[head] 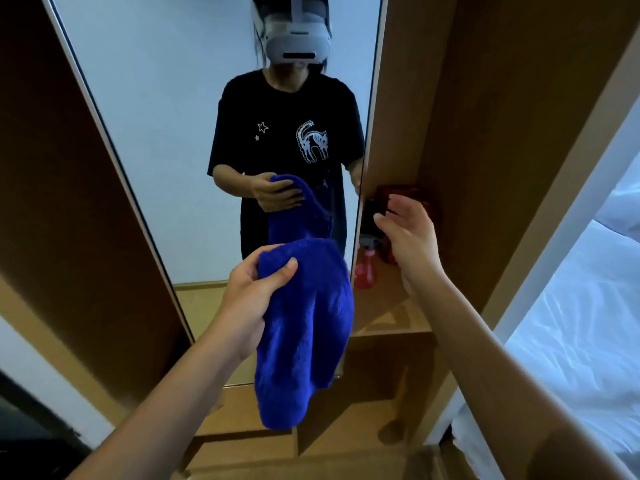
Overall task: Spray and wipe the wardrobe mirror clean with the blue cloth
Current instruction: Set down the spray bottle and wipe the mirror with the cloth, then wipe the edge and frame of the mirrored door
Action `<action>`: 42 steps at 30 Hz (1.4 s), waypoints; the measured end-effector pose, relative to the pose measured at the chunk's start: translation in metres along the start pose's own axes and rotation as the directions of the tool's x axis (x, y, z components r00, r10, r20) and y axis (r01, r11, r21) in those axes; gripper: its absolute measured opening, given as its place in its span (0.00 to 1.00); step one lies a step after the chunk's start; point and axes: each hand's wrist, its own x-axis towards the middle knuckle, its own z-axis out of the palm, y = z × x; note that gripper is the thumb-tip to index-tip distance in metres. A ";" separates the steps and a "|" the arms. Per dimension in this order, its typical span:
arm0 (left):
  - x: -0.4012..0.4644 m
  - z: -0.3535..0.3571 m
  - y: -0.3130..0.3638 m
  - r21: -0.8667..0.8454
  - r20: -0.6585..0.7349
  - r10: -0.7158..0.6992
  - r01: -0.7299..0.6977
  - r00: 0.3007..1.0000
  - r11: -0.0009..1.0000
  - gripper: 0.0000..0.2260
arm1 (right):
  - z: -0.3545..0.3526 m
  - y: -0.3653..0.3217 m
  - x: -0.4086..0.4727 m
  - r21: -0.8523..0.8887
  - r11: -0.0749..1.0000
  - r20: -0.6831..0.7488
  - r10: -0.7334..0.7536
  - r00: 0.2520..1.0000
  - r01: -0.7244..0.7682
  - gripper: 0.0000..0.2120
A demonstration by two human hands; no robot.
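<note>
The cloth [304, 323] is fuzzy blue fabric, the mirror [180, 116] smooth glossy glass, the wardrobe [485, 133] matt wood, the spray bottle [365, 268] translucent red plastic.

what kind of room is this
Most likely a bedroom. A tall mirror is set in a wooden wardrobe with an open shelf, and what looks like a bed with white bedding lies at the right. The left hand holds a blue cloth, so cleaning is underway.

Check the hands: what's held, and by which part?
Left hand grips the blue cloth by a bunched upper edge; the rest hangs free. Right hand holds nothing, fingers open near the red spray bottle.
</note>
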 end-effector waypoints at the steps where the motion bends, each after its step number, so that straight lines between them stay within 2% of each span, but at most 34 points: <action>1: 0.002 0.001 0.000 0.006 -0.012 0.005 -0.005 1.000 1.000 0.09 | 0.003 0.003 0.010 -0.015 1.000 0.032 0.008 0.999 -0.007 0.23; 4: 0.003 0.006 -0.001 0.015 -0.024 0.028 -0.028 0.999 0.999 0.08 | 0.017 0.012 0.036 -0.049 0.998 0.133 0.050 0.990 -0.044 0.26; 8: -0.002 0.008 -0.013 0.217 -0.023 0.118 -0.110 0.993 0.970 0.07 | 0.031 0.017 0.048 -0.107 0.994 0.202 0.023 0.979 -0.001 0.18; 12: -0.010 0.014 -0.027 0.284 0.023 0.099 -0.101 0.995 0.954 0.08 | 0.033 0.017 0.038 -0.026 1.000 0.195 -0.011 0.981 0.016 0.18; 15: -0.016 0.017 -0.037 0.317 0.051 0.098 -0.109 0.994 0.942 0.08 | 0.028 0.014 0.027 0.037 0.999 0.208 -0.046 0.977 0.039 0.12; 18: -0.023 0.020 -0.048 0.360 0.048 0.078 -0.090 0.996 0.929 0.06 | 0.020 0.008 0.012 0.082 0.993 0.227 -0.097 0.969 0.080 0.12; 21: -0.031 0.024 -0.058 0.410 0.036 0.068 -0.077 0.997 0.909 0.05 | 0.016 0.009 -0.005 0.122 0.989 0.267 -0.116 0.957 0.086 0.08; 24: -0.038 0.027 -0.065 0.474 0.040 0.062 -0.073 0.997 0.878 0.08 | 0.019 0.014 -0.022 0.116 0.991 0.237 -0.097 0.967 0.071 0.15; 27: -0.042 0.027 -0.069 0.525 0.029 0.093 -0.094 0.995 0.846 0.03 | 0.025 0.011 -0.045 0.128 0.986 0.197 -0.132 0.971 0.109 0.18; 31: -0.047 0.025 -0.066 0.548 -0.011 0.168 -0.134 0.986 0.826 0.13 | 0.036 0.009 -0.072 0.194 0.972 0.208 -0.176 0.962 0.136 0.17; 34: -0.053 0.020 -0.061 0.519 -0.050 0.219 -0.162 0.974 0.839 0.13 | 0.046 0.008 -0.088 0.209 0.966 0.227 -0.196 0.954 0.149 0.17; 37: -0.057 0.011 -0.058 0.503 -0.102 0.287 -0.200 0.953 0.841 0.19 | 0.060 0.006 -0.102 0.196 0.966 0.225 -0.211 0.951 0.168 0.19; 42: -0.060 -0.012 -0.048 0.537 -0.157 0.389 -0.252 0.908 0.805 0.20 | 0.085 0.004 -0.116 0.125 0.942 0.208 -0.332 0.920 0.312 0.18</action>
